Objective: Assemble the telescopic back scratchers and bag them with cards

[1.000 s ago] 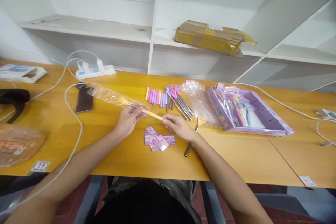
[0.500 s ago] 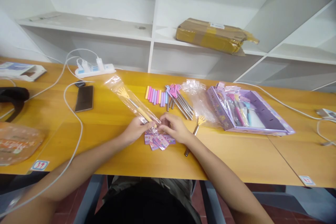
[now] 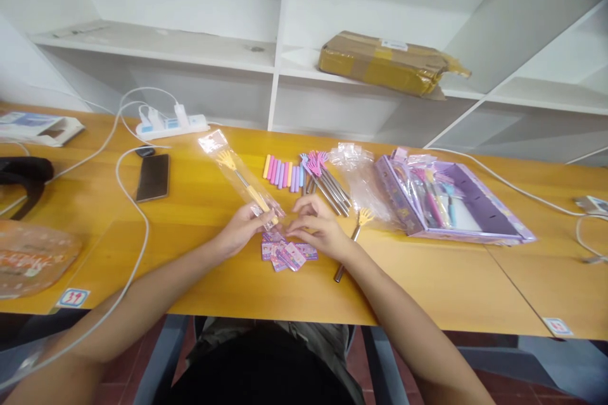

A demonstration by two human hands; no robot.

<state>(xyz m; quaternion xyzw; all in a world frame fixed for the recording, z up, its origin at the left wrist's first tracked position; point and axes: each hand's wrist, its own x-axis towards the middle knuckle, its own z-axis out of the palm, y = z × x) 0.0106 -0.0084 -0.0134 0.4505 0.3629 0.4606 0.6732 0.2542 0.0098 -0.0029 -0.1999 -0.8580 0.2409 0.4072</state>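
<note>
My left hand (image 3: 243,228) is closed on the lower end of a clear bag with a yellow hand-shaped stick (image 3: 254,195) inside. Just right of the bag, my right hand (image 3: 319,225) has its fingers apart, with nothing visible between them. Small purple printed cards (image 3: 291,255) lie in a pile below both hands. Beyond my right hand are a row of coloured tubes (image 3: 285,174) and a bunch of metal sticks with pink and blue hand shapes (image 3: 327,183). A loose yellow-topped metal stick (image 3: 354,236) lies beside my right wrist.
Clear bags (image 3: 363,183) lie next to a purple box (image 3: 494,202) of bagged sticks. A phone (image 3: 152,178), a power strip (image 3: 171,127) and cables are on the left. A taped carton (image 3: 384,63) sits on the shelf, an orange packet (image 3: 35,259) at far left.
My right hand has moved off the bag's lower end and its fingers have spread. The bagged stick has shifted slightly and stands a little steeper in my left hand.
</note>
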